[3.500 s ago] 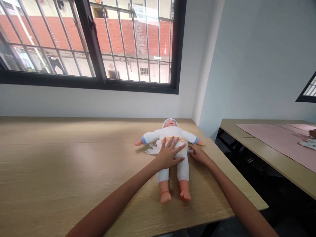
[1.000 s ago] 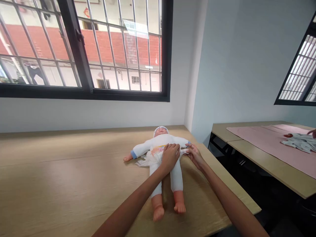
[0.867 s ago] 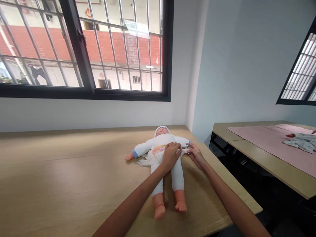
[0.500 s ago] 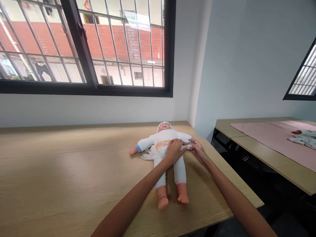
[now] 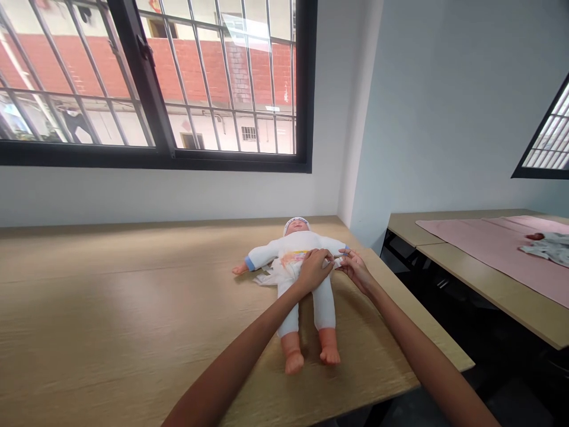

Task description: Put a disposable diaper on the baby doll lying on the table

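A baby doll (image 5: 306, 242) in a white suit with blue cuffs and a white cap lies on its back, feet toward me. Around its hips is a white diaper (image 5: 291, 261) with an orange and yellow print on the front. One side tab of the diaper sticks out loose at the left. My left hand (image 5: 315, 270) rests over the front of the diaper, its fingertips closed on the edge at the right. Just beside it, my right hand (image 5: 354, 268) pinches the diaper's white tab near the doll's blue cuff.
The doll lies near the right edge of a wooden table (image 5: 133, 332). Across a gap on the right, another table (image 5: 489, 290) carries a pink mat (image 5: 480, 243) and a second clothed doll (image 5: 549, 248). A barred window (image 5: 222, 89) is behind.
My right hand has shifted slightly left toward my left hand, and less of the white tab shows between them. The doll stays in place.
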Motion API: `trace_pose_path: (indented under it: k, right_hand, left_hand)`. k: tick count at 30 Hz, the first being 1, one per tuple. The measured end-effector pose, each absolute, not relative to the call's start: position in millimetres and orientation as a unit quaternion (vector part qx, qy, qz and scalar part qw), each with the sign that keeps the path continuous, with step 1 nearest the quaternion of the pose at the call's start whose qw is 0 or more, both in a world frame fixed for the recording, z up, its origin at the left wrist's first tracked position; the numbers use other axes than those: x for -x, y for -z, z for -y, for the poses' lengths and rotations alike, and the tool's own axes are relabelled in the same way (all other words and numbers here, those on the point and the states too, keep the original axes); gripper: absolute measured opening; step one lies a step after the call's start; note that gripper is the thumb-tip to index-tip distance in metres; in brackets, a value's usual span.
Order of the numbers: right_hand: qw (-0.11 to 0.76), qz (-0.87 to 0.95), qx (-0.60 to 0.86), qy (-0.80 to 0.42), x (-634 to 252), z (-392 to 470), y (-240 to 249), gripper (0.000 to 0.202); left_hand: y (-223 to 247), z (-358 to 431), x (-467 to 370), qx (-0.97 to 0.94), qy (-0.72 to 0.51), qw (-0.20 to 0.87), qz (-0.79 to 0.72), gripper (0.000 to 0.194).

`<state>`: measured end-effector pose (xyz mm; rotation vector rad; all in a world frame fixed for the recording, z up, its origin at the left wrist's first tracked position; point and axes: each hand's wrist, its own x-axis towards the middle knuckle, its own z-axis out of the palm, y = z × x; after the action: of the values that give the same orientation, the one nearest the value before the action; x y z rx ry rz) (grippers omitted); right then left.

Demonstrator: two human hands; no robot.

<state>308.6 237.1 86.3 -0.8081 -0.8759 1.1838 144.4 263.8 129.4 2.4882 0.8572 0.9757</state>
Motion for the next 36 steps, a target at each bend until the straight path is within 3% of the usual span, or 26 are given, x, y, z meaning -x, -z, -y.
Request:
trace_pose_path:
  k: [25,36]
  right_hand:
    - [0.655,0.385,0.374,-0.532,-303,-229,-97,0.045]
    - [0.66,0.399,0.362,-0.523,-305,-235,-87,0.045]
  left_hand:
    - [-133,-264,-142,-0.882,-0.314,0.163,-0.311,0.017]
    - [-128,-272,-143,-0.884,-0.312,0.153,-0.313,0.008]
